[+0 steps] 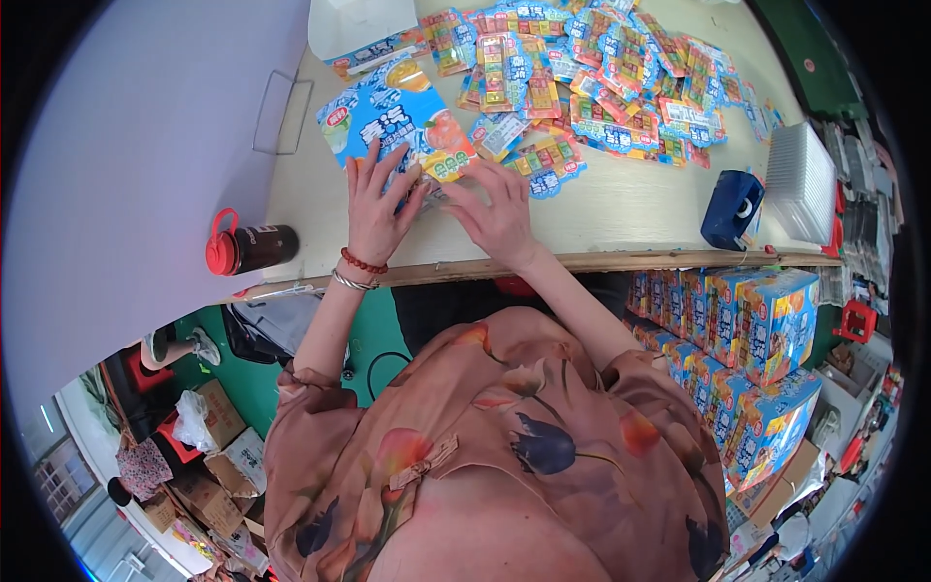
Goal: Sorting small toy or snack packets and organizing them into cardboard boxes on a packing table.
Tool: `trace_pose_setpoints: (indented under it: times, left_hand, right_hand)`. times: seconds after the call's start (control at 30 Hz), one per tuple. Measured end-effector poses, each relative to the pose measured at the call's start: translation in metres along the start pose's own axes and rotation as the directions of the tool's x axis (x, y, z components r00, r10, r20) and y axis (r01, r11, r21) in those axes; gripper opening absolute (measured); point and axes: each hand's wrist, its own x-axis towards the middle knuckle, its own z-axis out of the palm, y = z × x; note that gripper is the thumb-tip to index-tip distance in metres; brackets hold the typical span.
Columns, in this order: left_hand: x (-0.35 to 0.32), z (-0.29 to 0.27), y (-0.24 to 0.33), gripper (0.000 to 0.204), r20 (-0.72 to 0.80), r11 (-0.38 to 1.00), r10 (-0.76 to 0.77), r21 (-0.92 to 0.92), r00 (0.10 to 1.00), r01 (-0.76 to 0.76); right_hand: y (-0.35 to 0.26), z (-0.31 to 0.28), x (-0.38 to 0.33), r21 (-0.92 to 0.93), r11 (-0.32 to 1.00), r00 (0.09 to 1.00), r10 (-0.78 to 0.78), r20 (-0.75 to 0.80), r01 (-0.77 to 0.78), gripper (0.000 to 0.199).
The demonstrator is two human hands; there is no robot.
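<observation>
A blue printed cardboard box [388,102] with fruit pictures lies at a slant on the table, close to the front edge. My left hand [381,209] is spread over its near left part, fingers apart and stretched onto the printed face. At the near right corner, my right hand [495,209] curls its fingers on the box edge, thumb on the near side. Between the two hands a small see-through or pale bit shows at the box's near end; I cannot make out what it is. Flat candy blister packs [548,160] lie just beyond my right hand.
A heap of colourful blister packs [621,58] covers the table's far side. An open white-lined box [359,19] stands at the far left. A dark bottle with red lid [257,249], a blue tape dispenser [732,209] and stacked clear trays [800,179] flank me. Packed boxes [776,320] are stacked below right.
</observation>
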Motion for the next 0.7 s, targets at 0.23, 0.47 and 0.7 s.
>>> trace_pose_setpoints:
  times: [0.23,0.47,0.7]
  left_hand:
    - [-0.002,0.000,-0.007,0.028,0.033,0.998,0.060,0.004,0.998,-0.060]
    - [0.001,-0.030,-0.020,0.043,0.219,0.989,0.106,-0.122,0.970,-0.081]
    - [0.036,-0.056,-0.027,0.050,0.374,0.898,0.284,0.219,0.883,-0.381]
  right_hand:
    - [0.022,0.017,0.018,-0.154,0.948,0.957,-0.263,0.125,0.280,0.046]
    - [0.035,0.027,0.010,-0.130,0.901,0.909,-0.402,0.111,0.415,0.043]
    - [0.025,0.024,0.009,-0.088,0.938,0.939,-0.327,0.108,0.336,0.044]
